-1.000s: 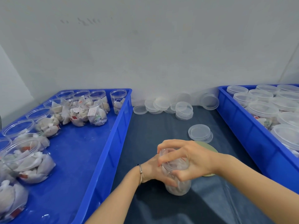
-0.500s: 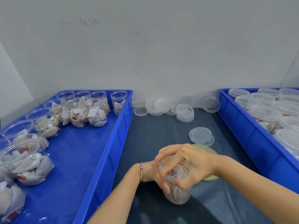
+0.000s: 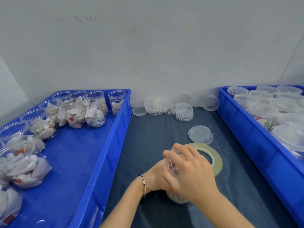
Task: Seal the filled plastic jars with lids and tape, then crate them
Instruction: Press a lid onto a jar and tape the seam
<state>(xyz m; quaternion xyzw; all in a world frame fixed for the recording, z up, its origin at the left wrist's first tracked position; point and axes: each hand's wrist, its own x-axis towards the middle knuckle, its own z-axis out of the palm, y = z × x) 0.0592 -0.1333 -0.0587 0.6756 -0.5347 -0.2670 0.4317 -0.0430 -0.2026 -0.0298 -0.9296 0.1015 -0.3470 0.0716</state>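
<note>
A clear plastic jar [image 3: 176, 199] filled with white sachets stands on the dark mat near the front. My left hand [image 3: 156, 177] grips its side from the left. My right hand [image 3: 187, 171] lies over the jar's top with fingers curled round the lid, hiding most of the jar. A roll of clear tape [image 3: 215, 157] lies flat just behind and to the right of my right hand. A short stack of clear lids [image 3: 199, 134] sits behind the tape.
The left blue crate [image 3: 113, 134] holds several open filled jars [image 3: 92, 112]. The right blue crate [image 3: 246, 129] holds several lidded jars [image 3: 263, 111]. More loose lids [image 3: 184, 111] lie along the back wall on the dark mat [image 3: 154, 142].
My right hand has turned on the jar's top, its fingers shifting leftward round the lid, uncovering more of the tape roll. The left hand stays on the jar.
</note>
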